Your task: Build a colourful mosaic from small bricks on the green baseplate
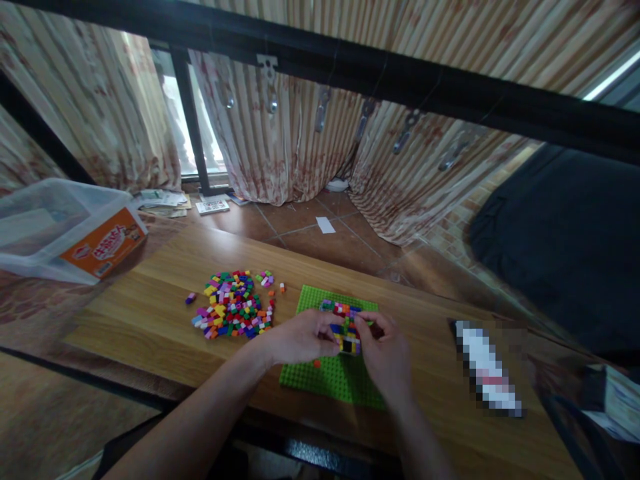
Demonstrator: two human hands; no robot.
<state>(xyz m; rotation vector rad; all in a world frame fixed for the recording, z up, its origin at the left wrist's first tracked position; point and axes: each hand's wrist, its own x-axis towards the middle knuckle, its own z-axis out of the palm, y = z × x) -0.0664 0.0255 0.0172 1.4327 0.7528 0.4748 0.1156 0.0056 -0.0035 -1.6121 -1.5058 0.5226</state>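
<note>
The brick build (349,328) sits between both hands (304,337), touching them.

White paper (325,225) lies on tiles (297,225) near curtains (290,153).

Interior dim, colours muted. Daylight at left, window (175,110) washed out to near-white between curtains (295,147). Pale sheen on worktop (225,245), far left edge. Soft shadow across green baseplate (325,383) beside right hand (387,350). Black cover (560,247) at right nearly featureless. Fine detail soft. Wide-angle stretch toward edges. Blocky pixelation over one item (487,367).
</note>
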